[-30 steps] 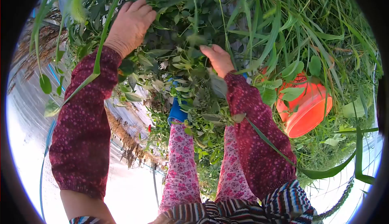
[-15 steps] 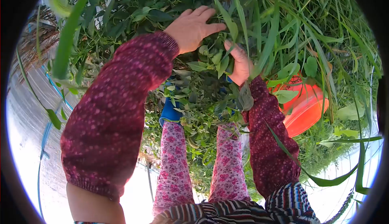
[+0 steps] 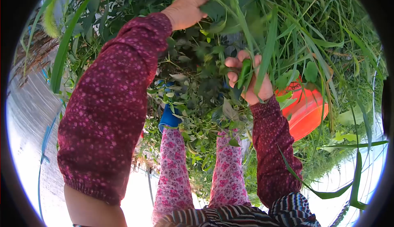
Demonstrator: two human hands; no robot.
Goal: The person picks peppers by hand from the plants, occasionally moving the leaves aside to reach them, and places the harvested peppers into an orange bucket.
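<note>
Palm up, my right hand [image 3: 259,86] has its fingers curled around a green chili pepper [image 3: 244,72]. There may be more than one pepper in it; the overlap hides this. Higher up and to the left, my left hand [image 3: 186,12] is closed at the leaves of a pepper plant [image 3: 213,10], its fingertips partly hidden by the foliage. Leaves near it are smeared by motion. Dark leafy branches [image 3: 188,58] fill the gap between both hands.
An orange-red plastic tub [image 3: 308,111] sits tilted in the grass right of my right forearm. Tall grass blades [image 3: 269,50] hang across the right side. Below are my blue boots [image 3: 169,117] among low plants. Plastic sheeting [image 3: 28,116] and a blue cord [image 3: 47,141] lie at left.
My left hand has moved up and closed at the foliage. My right hand has dropped slightly and turned palm up, now showing a green chili pepper in its fingers.
</note>
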